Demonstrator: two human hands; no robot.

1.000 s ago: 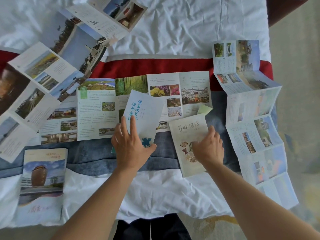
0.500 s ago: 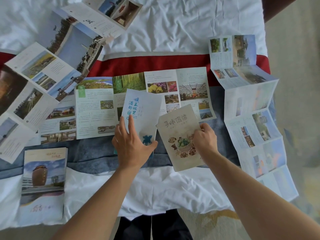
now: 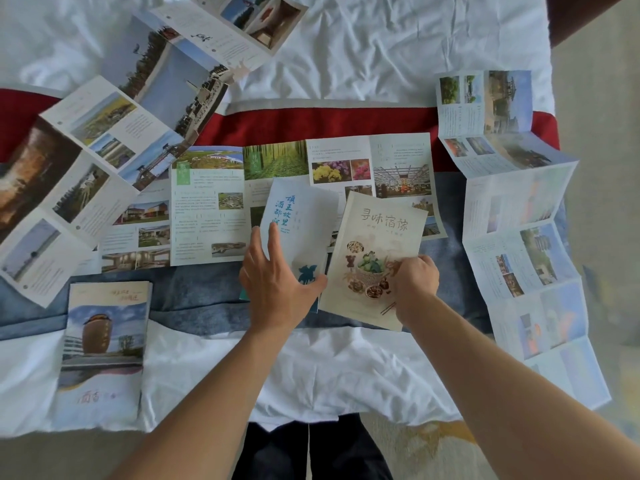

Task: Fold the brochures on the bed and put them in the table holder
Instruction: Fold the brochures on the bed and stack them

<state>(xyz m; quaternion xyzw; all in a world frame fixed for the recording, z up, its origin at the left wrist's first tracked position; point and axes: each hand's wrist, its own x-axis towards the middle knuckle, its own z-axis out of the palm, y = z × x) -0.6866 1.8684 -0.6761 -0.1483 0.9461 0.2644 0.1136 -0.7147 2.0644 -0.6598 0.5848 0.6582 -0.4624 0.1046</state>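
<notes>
A folded cream brochure [image 3: 375, 244] with a food picture lies tilted on the bed, and my right hand [image 3: 414, 284] grips its lower right edge. Beside it on the left a folded white brochure with blue lettering [image 3: 299, 216] lies under my left hand [image 3: 277, 282], whose spread fingers press flat on its lower part. Both rest on an unfolded brochure with flower photos [image 3: 277, 181]. Another folded brochure with a brown building [image 3: 104, 341] sits at the front left. The table holder is not in view.
A long unfolded brochure [image 3: 104, 133] stretches across the bed's left side and back. Another unfolded strip [image 3: 519, 237] runs down the right edge and hangs over it. The bed has a white sheet [image 3: 381, 46] and a red and blue runner [image 3: 311, 123]. Floor lies to the right.
My right hand has slid the cream brochure left and turned it, so it now lies against the blue-lettered one. My left hand stays pressed in place.
</notes>
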